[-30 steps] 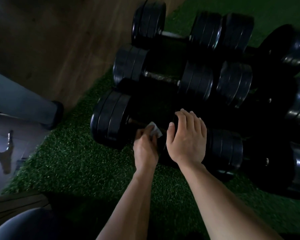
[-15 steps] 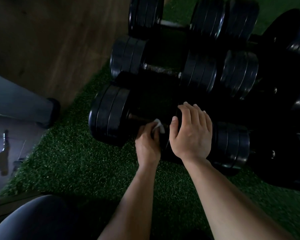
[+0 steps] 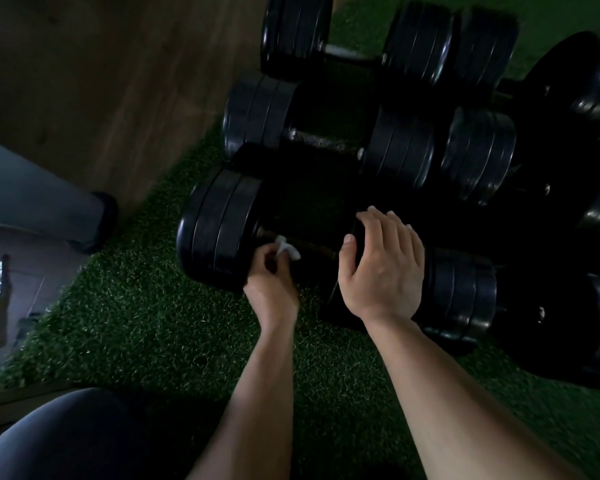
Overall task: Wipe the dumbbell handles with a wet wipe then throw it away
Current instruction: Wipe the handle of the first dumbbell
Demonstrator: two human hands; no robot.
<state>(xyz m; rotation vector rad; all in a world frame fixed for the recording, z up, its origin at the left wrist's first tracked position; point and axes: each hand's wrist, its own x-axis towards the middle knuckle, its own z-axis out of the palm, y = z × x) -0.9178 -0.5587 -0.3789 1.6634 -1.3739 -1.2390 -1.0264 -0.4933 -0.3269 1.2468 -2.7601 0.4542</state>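
Observation:
The nearest black dumbbell [image 3: 219,230] lies on green artificial turf, its dark handle [image 3: 317,247] running left to right. My left hand [image 3: 271,282] pinches a small white wet wipe [image 3: 286,249] against the left end of that handle, close to the left weight plates. My right hand [image 3: 383,268] rests with fingers spread over the right weight plates [image 3: 461,292] of the same dumbbell. Behind it lie a second dumbbell [image 3: 257,119] and a third dumbbell [image 3: 295,32].
More black dumbbells and plates [image 3: 568,202] crowd the right side. Wooden flooring [image 3: 101,81] lies to the left of the turf [image 3: 136,323]. A grey padded machine leg [image 3: 39,199] stands at the left. My knee [image 3: 73,441] shows at the bottom left.
My left hand has slid the wipe leftward along the handle toward the left plates. My right hand has stayed on the right plates.

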